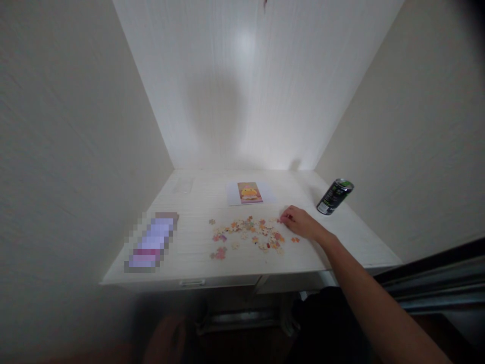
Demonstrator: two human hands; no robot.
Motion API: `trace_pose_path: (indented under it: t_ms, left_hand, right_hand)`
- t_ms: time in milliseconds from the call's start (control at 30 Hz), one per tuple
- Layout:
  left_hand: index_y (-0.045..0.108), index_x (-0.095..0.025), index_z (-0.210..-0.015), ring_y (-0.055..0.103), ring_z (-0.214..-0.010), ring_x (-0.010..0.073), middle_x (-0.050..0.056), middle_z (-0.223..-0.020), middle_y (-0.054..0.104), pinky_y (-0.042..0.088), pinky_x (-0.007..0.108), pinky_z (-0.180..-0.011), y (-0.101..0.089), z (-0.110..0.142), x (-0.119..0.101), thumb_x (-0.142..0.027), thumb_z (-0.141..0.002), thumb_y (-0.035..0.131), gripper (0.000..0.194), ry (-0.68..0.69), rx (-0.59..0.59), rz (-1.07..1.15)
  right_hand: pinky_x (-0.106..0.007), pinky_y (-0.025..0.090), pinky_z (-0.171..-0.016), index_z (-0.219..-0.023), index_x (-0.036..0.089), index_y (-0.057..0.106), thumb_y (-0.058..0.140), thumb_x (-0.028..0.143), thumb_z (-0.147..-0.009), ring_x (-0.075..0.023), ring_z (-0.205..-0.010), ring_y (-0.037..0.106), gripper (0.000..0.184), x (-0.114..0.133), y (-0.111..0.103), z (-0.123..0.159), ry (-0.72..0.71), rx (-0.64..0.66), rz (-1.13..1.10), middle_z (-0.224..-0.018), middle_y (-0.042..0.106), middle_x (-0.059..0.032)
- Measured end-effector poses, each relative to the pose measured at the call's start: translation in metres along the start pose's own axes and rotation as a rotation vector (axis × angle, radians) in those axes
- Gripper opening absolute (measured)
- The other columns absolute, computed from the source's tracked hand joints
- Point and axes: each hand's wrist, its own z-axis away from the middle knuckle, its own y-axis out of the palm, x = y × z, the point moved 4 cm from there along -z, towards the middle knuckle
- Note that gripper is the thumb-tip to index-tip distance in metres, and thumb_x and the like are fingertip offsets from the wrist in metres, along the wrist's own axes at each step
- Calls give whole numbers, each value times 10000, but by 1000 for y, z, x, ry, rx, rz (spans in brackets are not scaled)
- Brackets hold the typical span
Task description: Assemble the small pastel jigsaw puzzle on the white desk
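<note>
My right hand [301, 222] reaches across the white table [341, 242] and rests at the right end of a scatter of small jigsaw pieces [248, 233]. Its fingers are curled together at a piece on the table; whether they grip it is unclear. A small picture card [249, 192] on a white sheet lies beyond the pieces. My left hand [166, 339] hangs low below the table's front edge, dark and blurred, so its fingers cannot be read.
A dark drink can [335, 196] with green print stands at the table's right side. A blurred-out flat object [153, 241] lies at the left front. Pale walls close in the table at left, back and right.
</note>
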Motion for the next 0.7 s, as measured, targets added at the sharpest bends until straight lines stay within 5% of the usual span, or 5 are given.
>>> trace_pose_path:
  t_ms: [133, 333, 433, 600, 700]
  left_hand:
    - [686, -255, -896, 665, -896, 219, 48, -958, 690, 585, 325, -796, -2, -3, -3, -341, -933, 385, 315, -8, -4, -9]
    - [687, -248, -916, 661, -901, 215, 51, -959, 688, 581, 322, -814, -3, -5, -7, -348, -927, 412, 292, 39, 50, 6]
    - [655, -224, -967, 653, -879, 202, 55, -959, 675, 565, 321, -801, -22, -16, -13, -315, -940, 440, 235, 47, -53, -6]
    - [598, -178, -1050, 593, -938, 216, 90, -1001, 619, 487, 365, -877, -104, -96, -33, -233, -950, 482, 163, 87, -365, -81]
    - [596, -123, -1109, 536, -1057, 262, 139, -1107, 569, 441, 419, -979, -134, -176, -26, -328, -967, 419, 306, 37, -239, -85]
  right_hand:
    - [-314, 504, -819, -1087, 183, 691, 587, 233, -899, -199, -895, 653, 220, 7, -4, -11, -33, 8, -5, -1089, 686, -102]
    - [-287, 479, -872, -901, 202, 743, 547, 156, -900, -186, -914, 652, 201, 30, 7, -23, -151, 85, 53, -982, 706, -63]
    - [-314, 474, -877, -947, 173, 733, 495, 182, -938, -209, -931, 643, 238, 32, 13, -24, -144, 49, 94, -1021, 691, -107]
    - [-334, 460, -892, -982, 169, 709, 453, 179, -956, -221, -944, 637, 258, 25, 23, -26, -116, -2, 116, -1036, 684, -120]
    - [-309, 465, -859, -968, 163, 699, 443, 166, -952, -208, -913, 637, 256, 20, 26, -31, -85, -25, 111, -982, 688, -110]
